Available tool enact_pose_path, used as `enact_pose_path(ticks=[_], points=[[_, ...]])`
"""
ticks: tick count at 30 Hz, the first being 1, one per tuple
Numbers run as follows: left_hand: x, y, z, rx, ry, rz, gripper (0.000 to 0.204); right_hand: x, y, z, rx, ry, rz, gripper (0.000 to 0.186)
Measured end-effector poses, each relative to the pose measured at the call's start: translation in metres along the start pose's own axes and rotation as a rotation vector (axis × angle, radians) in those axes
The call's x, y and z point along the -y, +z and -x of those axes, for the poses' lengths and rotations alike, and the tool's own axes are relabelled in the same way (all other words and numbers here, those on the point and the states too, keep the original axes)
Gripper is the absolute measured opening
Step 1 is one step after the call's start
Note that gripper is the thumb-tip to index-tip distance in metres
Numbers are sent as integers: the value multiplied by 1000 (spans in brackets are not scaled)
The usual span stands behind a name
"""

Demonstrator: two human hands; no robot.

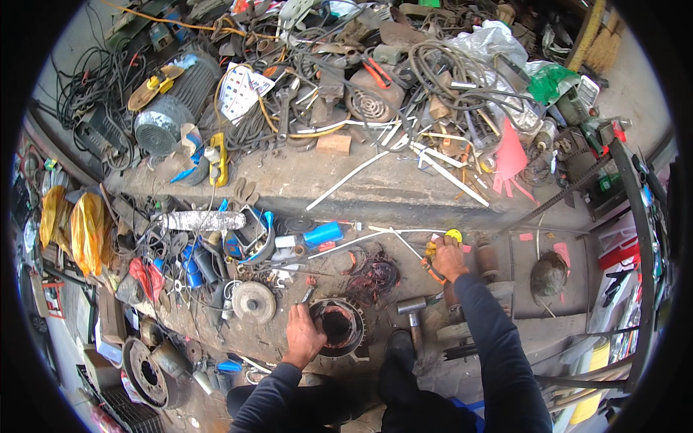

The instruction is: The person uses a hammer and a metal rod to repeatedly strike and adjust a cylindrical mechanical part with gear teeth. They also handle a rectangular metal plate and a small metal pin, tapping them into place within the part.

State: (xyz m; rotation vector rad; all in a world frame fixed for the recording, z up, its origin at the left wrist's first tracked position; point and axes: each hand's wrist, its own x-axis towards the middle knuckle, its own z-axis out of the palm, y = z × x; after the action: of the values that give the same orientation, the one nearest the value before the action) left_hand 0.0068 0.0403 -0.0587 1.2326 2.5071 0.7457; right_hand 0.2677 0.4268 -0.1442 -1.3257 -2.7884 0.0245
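My left hand [303, 334] is closed at the left rim of a round motor stator [356, 348] with copper windings. A small metal piece with a reddish end [308, 290] shows just beyond its fingertips; I cannot tell whether the fingers grip it. Farther off to the right, my right hand [449, 261] has its fingers closed around a small yellow roll [454, 235], partly hidden by them. Orange-handled pliers [433, 273] lie beside that hand. Between the hands are a tangled heap of dark red wire [375, 278] and a hammer [413, 306].
A round grey metal cover [253, 302] lies left of the stator. Behind runs a raised concrete ledge [289, 173] with an electric motor [177, 105], cables and scrap. A metal rack [635, 252] stands at the right. My boot [399, 361] is close to the stator.
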Motion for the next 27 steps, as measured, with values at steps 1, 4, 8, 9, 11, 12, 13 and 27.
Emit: enact_pose_path(ticks=[1, 4, 8, 9, 11, 12, 13, 27], points=[[1, 1, 0, -7, 7, 3, 37, 3, -4, 2, -35, -10, -25, 72], [5, 3, 0, -41, 19, 9, 36, 12, -22, 14, -71, -10, -46, 66], [7, 5, 2, -58, -33, 66, 35, 37, -52, 52, -209, 24, -418, 51], [8, 5, 3, -71, -29, 73, 36, 41, -62, 70, -62, 98, -472, 51], [9, 7, 4, -104, 12, 70, 37, 50, -77, 112, 35, 145, -504, 49], [10, 9, 4, -106, -5, 71, 38, 52, -85, 133, 113, 180, -533, 51], [12, 11, 4, -121, -6, 70, 39, 56, -91, 158, 18, 164, -603, 52], [15, 20, 5, -169, 13, 98, 39, 45, -206, 324, -149, 173, -529, 30]])
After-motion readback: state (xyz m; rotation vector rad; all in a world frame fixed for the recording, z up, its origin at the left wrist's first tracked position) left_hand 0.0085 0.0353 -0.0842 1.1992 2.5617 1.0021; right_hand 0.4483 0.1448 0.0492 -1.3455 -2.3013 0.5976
